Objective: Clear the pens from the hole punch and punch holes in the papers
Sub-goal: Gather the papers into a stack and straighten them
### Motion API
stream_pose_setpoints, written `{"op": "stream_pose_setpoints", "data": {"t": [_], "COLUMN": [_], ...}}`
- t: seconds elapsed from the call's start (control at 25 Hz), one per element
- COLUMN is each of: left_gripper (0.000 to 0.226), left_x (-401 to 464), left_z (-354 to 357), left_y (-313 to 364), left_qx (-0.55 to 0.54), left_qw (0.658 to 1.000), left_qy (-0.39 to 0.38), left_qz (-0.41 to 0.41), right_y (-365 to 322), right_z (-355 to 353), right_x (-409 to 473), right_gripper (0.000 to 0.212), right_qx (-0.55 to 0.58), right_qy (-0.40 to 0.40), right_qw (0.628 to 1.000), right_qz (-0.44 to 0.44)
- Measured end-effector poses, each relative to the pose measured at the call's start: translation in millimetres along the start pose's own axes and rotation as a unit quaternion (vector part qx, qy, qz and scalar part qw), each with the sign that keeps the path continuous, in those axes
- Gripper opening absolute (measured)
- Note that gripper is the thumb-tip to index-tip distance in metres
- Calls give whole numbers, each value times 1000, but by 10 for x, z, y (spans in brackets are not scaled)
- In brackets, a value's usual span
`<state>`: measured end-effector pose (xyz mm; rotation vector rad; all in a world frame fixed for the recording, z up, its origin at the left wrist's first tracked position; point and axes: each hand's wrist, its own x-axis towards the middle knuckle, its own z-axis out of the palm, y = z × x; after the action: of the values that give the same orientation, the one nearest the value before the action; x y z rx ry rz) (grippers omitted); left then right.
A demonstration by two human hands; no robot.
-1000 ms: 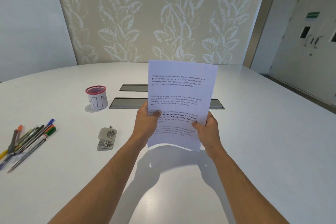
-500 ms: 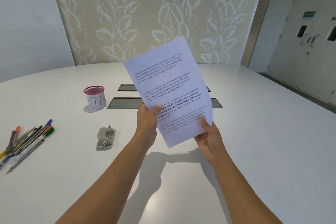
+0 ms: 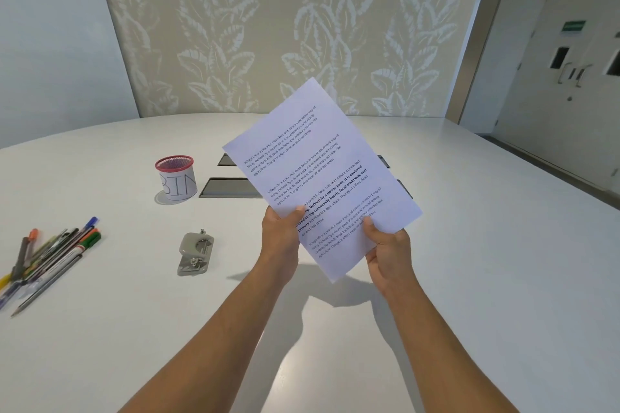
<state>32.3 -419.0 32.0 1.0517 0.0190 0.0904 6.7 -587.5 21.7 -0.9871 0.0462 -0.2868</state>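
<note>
Both hands hold the papers (image 3: pixel 322 178) up in the air above the white table (image 3: pixel 469 278). The left hand (image 3: pixel 281 238) pinches the left edge, with its thumb on the front. The right hand (image 3: pixel 389 255) grips the bottom right part, thumb on top and fingers behind. The papers are thin, flat and white, with lines of small black print. They are tilted, so the top corner leans to the right. The lowest corner hangs free, above its own dark shadow on the table.

The hole punch (image 3: pixel 195 255) sits on the table to the left of the left arm, well apart from the papers. It is small, gray and looks like metal, with a rounded top. Nothing lies on it.

The pens (image 3: pixel 50 258) lie in a loose pile near the left edge of the view, far from the punch. They are long and thin, in many colors.

A round cup (image 3: pixel 176 179) with a red mesh rim and the letters BIN stands behind the punch. The table is smooth and shiny, with lots of bare space to the right and in front.
</note>
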Motion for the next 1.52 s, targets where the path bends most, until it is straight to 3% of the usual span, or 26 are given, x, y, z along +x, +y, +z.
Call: {"op": "stream_pose_setpoints", "data": {"t": [0.2,0.52,0.64,0.8,1.12,1.32,1.52], "left_gripper": [37,53,45,33,30,29,31], "left_x": [-63,173,268,272,222,172,213], "left_z": [-29,-498,-686,-709,-582,-754,-724], "left_y": [103,334,461,601,618,337,397], "left_qx": [-15,-9,64,201,280,278,271], "left_qw": [1000,1000,997,978,951,955,952], "left_qy": [-19,16,25,-39,-11,18,21], "left_qz": [-3,17,19,40,128,101,138], "right_y": [-92,-427,-561,-595,-435,-132,-199], "right_z": [-112,-406,-480,-440,-249,-281,-212], "right_x": [106,268,300,346,414,279,335], "right_gripper": [28,28,28,27,27,18,20], "right_qx": [-84,-197,-228,-273,-280,-308,-280], "right_qy": [18,-25,-50,-61,-22,0,12], "right_qw": [995,979,971,959,957,951,958], "right_qz": [-43,-50,-49,-46,-80,-42,-63]}}
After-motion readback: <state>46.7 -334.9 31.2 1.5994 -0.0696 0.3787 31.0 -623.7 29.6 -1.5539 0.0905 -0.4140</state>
